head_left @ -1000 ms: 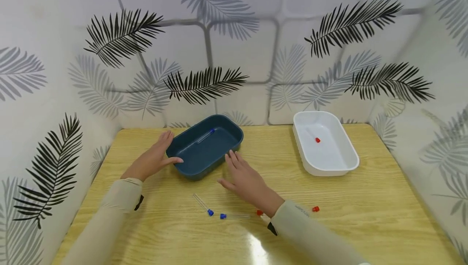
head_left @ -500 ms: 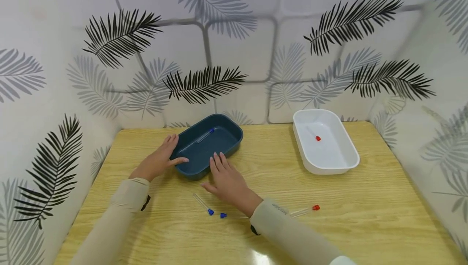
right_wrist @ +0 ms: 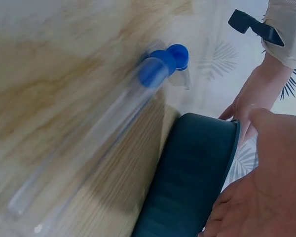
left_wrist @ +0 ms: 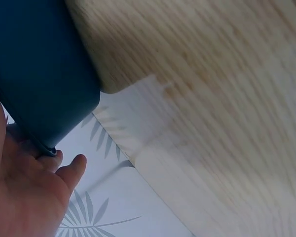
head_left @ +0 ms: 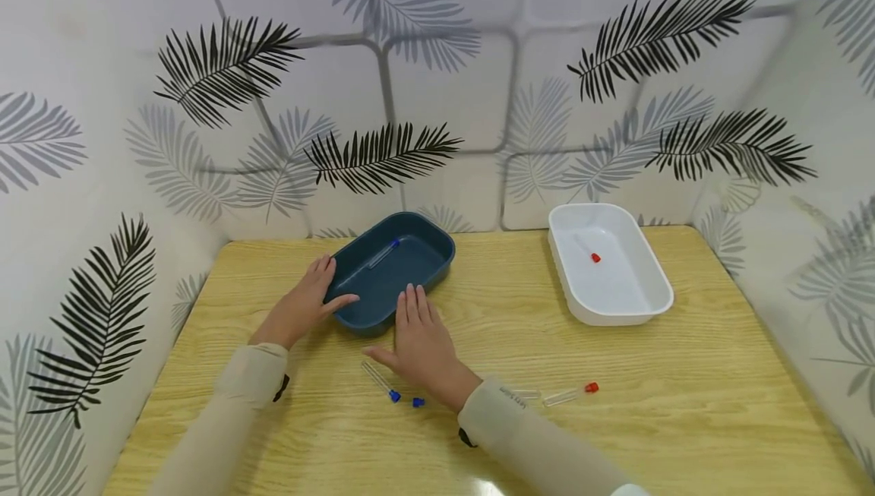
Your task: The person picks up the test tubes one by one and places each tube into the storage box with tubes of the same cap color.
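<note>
A dark blue tray (head_left: 383, 283) stands at the back left of the table, holding a clear tube (head_left: 381, 256) with a blue cap. My left hand (head_left: 301, 306) is at its left end, thumb reaching over the rim and fingers along the outside. Straight fingers of my right hand (head_left: 424, 344) lie against the tray's front side. In the right wrist view that side (right_wrist: 187, 173) is beside the fingers. Two more blue-capped tubes lie on the table: one tube (head_left: 377, 378) left of the right hand, another showing only its blue cap (head_left: 418, 402), the rest behind the hand.
A white tray (head_left: 615, 317) at the back right holds a red-capped tube (head_left: 595, 257). Right of the right wrist lies another red-capped tube (head_left: 562, 397), with a clear tube (head_left: 528, 394) partly under the sleeve. A leaf-patterned wall (head_left: 478, 192) encloses the wooden table (head_left: 656, 420).
My right hand has moved left along the tray's front side, baring clear tubes near the right sleeve. My left hand has shifted slightly right at the tray's end. The tray stays nearly in place.
</note>
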